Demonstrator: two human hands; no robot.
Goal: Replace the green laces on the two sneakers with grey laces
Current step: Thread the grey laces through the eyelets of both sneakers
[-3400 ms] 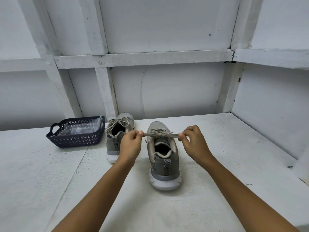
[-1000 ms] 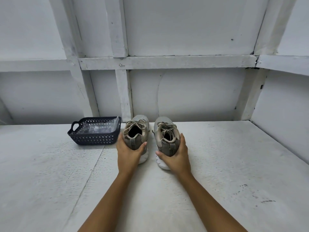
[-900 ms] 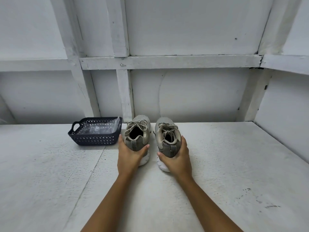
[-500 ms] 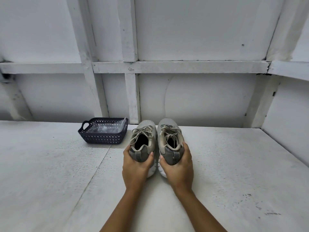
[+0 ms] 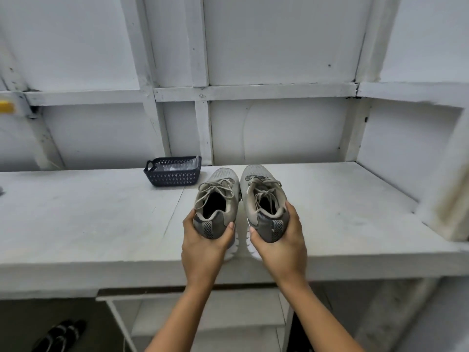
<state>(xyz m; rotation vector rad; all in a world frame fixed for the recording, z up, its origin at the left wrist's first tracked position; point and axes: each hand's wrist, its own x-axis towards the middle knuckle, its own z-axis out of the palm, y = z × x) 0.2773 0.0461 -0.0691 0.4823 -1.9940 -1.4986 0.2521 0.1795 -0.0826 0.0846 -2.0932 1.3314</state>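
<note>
Our left grip (image 5: 204,243) clasps the left-hand sneaker (image 5: 220,196) by the heel, our right grip (image 5: 280,243) the right-hand sneaker (image 5: 264,189), both near the bench (image 5: 101,212) front edge with grey laces (image 5: 215,188) tied, so we judge only a level set-down and release remains.

Even diffuse light, soft shadows, wide-angle bending (edges smeared), centre sharp
</note>
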